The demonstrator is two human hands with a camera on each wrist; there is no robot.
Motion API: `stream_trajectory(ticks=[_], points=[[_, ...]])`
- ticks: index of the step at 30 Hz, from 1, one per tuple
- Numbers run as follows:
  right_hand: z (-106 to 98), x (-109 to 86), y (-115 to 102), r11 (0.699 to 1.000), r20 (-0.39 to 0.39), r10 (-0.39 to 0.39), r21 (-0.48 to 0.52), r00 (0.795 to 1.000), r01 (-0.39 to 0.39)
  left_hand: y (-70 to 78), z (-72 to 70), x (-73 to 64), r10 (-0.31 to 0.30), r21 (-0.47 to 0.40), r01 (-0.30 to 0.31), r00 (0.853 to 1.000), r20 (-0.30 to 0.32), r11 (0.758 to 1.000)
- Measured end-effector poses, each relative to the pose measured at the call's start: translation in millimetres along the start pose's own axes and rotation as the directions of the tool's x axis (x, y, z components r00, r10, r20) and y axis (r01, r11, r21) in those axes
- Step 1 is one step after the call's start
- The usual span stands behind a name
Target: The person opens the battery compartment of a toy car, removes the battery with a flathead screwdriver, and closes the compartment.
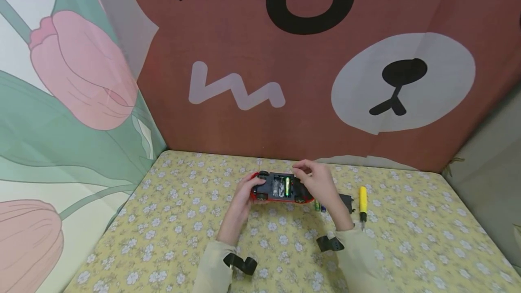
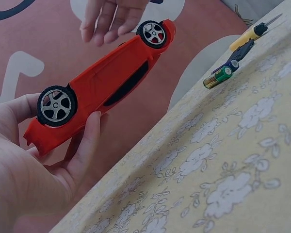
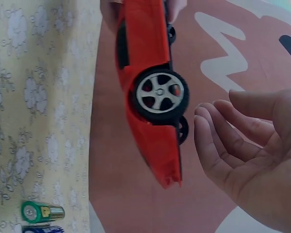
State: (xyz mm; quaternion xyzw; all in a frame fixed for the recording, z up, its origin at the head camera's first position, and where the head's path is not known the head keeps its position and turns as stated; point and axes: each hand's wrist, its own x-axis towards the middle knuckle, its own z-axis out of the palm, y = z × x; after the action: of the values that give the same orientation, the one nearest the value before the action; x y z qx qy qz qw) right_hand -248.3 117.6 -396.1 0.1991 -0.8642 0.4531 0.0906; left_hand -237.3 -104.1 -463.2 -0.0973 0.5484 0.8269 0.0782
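Observation:
A red toy car [image 1: 267,188] is held upside down above the table, its dark underside facing up. Its battery compartment is uncovered, and a green battery [image 1: 287,186] lies inside. My left hand [image 1: 243,193] grips one end of the car, the thumb on the underside; in the left wrist view fingers [image 2: 89,138] lie along its red side. Over the other end hovers my right hand [image 1: 319,183]. The right wrist view shows its fingers [image 3: 211,141] loosely bent, apart from the car, with nothing visible between them.
On the flowered tablecloth [image 1: 163,238], right of the car, lie a green battery [image 2: 217,77] and a blue battery [image 2: 234,64]. Beyond them are a black plastic cover [image 1: 347,201] and a yellow-handled screwdriver [image 1: 363,200]. A printed cloth [image 1: 244,130] hangs behind the table.

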Motion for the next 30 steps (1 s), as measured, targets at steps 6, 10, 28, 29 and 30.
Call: stream_trajectory(ticks=[6,10,28,29,30], points=[[4.0,-4.6,2.1,0.999,0.001,-0.02,-0.031,1.0,0.02,-0.4,0.8,1.3,0.006,0.003,-0.006,1.0,0.006,1.0],[6.3,-5.6,3.6,0.999,0.005,-0.022,-0.029,1.0,0.022,-0.5,0.8,1.9,0.013,0.009,-0.013,1.0,0.008,1.0],[16.9,-5.7,1.5,0.998,0.014,-0.02,-0.062,1.0,0.021,10.0,4.7,-2.3,0.036,0.051,-0.034,0.999,-0.023,0.998],[17.4,-5.5,0.8,0.998,0.012,-0.018,-0.063,1.0,0.019,11.5,4.9,-2.4,0.04,0.058,-0.039,0.999,-0.027,0.998],[17.9,-5.5,0.4,0.998,0.014,-0.016,-0.066,1.0,0.016,12.8,5.1,-2.8,0.045,0.064,-0.043,0.999,-0.027,0.997]])
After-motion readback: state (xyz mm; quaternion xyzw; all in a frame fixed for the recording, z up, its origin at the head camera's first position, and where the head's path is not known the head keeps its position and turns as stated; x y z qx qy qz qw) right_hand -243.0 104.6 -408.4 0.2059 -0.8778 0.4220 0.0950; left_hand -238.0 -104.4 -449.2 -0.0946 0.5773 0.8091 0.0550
